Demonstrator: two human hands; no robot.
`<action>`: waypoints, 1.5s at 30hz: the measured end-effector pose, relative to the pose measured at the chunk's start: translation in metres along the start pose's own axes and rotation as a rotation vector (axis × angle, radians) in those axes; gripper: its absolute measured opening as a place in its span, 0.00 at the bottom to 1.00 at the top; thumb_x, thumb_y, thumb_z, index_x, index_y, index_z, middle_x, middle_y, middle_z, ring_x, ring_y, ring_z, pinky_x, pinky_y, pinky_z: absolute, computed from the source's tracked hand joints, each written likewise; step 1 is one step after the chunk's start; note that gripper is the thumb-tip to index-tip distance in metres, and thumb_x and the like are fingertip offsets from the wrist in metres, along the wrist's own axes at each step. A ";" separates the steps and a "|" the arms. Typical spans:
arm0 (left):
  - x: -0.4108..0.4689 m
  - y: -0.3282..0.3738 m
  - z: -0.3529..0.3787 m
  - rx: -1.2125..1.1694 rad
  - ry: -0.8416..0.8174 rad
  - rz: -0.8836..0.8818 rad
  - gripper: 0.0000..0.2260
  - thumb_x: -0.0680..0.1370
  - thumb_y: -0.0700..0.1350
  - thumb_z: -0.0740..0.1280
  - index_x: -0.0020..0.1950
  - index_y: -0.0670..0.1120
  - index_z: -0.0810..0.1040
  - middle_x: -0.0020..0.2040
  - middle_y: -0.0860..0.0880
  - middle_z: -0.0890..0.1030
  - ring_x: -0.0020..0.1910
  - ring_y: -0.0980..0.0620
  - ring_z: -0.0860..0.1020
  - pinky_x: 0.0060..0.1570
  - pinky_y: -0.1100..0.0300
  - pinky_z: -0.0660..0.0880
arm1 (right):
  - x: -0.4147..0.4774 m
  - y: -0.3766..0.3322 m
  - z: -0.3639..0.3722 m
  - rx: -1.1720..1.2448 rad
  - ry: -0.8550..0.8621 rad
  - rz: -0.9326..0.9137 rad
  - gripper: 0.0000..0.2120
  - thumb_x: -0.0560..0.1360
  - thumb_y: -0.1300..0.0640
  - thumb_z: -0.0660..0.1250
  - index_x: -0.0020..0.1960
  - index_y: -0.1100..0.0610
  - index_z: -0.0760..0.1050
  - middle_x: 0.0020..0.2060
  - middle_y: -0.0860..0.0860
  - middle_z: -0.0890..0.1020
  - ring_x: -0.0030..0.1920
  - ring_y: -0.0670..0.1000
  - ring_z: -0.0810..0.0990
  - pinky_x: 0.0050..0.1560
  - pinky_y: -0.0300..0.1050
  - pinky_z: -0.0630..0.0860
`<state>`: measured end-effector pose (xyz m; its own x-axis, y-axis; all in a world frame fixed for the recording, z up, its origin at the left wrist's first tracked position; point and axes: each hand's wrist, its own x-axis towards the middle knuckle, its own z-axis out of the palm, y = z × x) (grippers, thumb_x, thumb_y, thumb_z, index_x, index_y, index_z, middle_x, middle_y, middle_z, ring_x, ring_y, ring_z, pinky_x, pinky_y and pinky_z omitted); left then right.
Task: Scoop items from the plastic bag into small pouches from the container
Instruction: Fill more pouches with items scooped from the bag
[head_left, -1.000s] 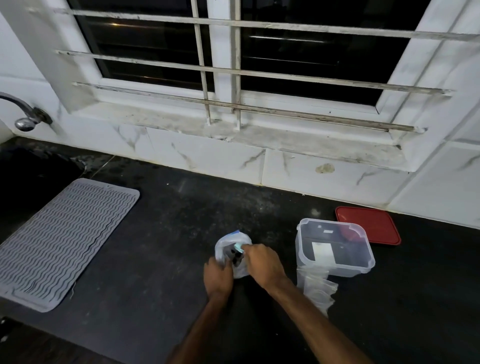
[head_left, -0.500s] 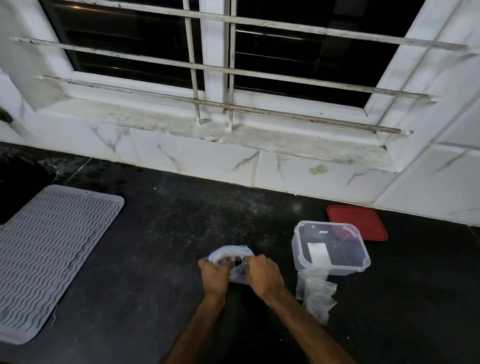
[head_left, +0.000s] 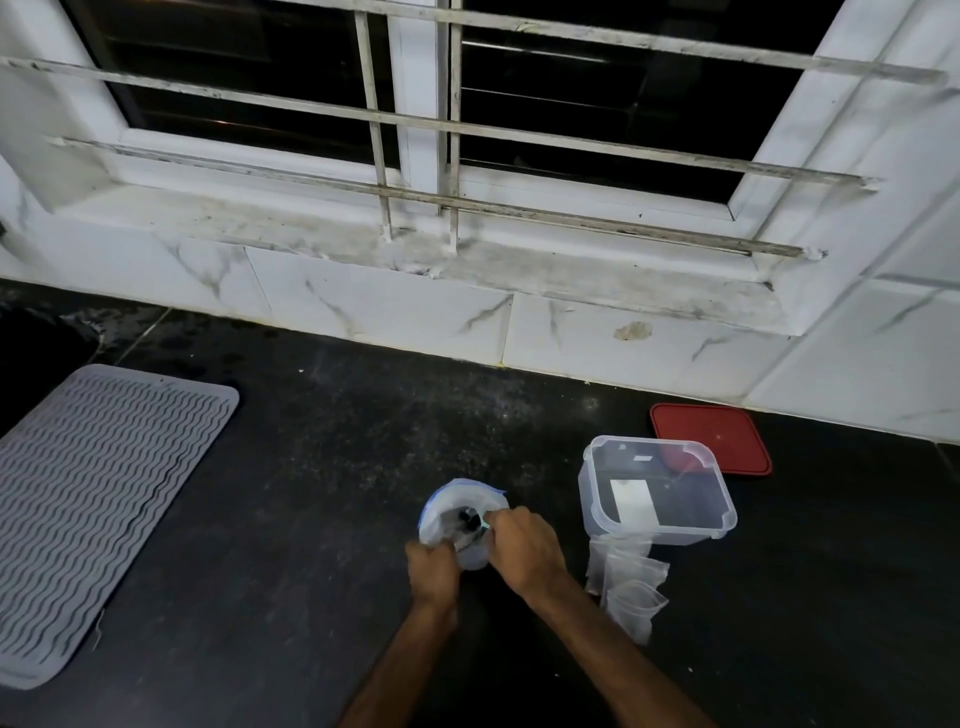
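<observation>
A clear plastic bag with a blue zip rim stands open on the dark counter, with dark small items inside. My left hand grips the bag's near edge. My right hand pinches the rim on the right side, fingers at the mouth beside something teal that is too small to make out. A clear plastic container sits to the right, lid off, with a white label inside. Several small clear pouches lie on the counter against its front.
A red lid lies behind the container near the tiled wall. A grey ribbed mat covers the counter's left side, next to a dark sink at the far left. A barred window and its ledge rise behind.
The bag's mouth has been pulled wider and now faces up. Both hands stay on the bag. The camera view has shifted right and closer.
</observation>
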<state>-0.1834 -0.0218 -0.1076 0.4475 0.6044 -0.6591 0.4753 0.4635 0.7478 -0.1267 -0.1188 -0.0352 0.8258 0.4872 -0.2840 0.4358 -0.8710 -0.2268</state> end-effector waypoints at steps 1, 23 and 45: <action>0.000 0.000 -0.002 0.004 -0.003 0.022 0.12 0.76 0.39 0.63 0.59 0.37 0.74 0.54 0.38 0.80 0.51 0.40 0.80 0.53 0.42 0.79 | -0.001 -0.001 0.000 -0.018 -0.004 -0.005 0.15 0.82 0.57 0.55 0.65 0.57 0.74 0.60 0.56 0.79 0.60 0.56 0.77 0.60 0.49 0.72; -0.015 0.040 0.001 0.203 -0.228 0.148 0.06 0.78 0.44 0.70 0.47 0.40 0.82 0.42 0.43 0.85 0.40 0.48 0.82 0.36 0.61 0.78 | 0.000 0.020 0.010 0.991 -0.053 0.398 0.16 0.81 0.63 0.57 0.63 0.58 0.78 0.32 0.57 0.83 0.25 0.50 0.80 0.29 0.44 0.79; -0.032 0.055 0.004 0.451 -0.074 0.240 0.22 0.70 0.59 0.69 0.56 0.46 0.73 0.49 0.46 0.79 0.42 0.47 0.82 0.35 0.49 0.83 | -0.008 0.031 0.000 0.789 0.177 0.283 0.11 0.78 0.55 0.62 0.53 0.48 0.82 0.33 0.49 0.83 0.28 0.45 0.80 0.33 0.43 0.80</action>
<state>-0.1688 -0.0180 -0.0452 0.6288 0.6044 -0.4892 0.6247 -0.0180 0.7807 -0.1200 -0.1497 -0.0397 0.9384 0.1840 -0.2925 -0.1170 -0.6273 -0.7700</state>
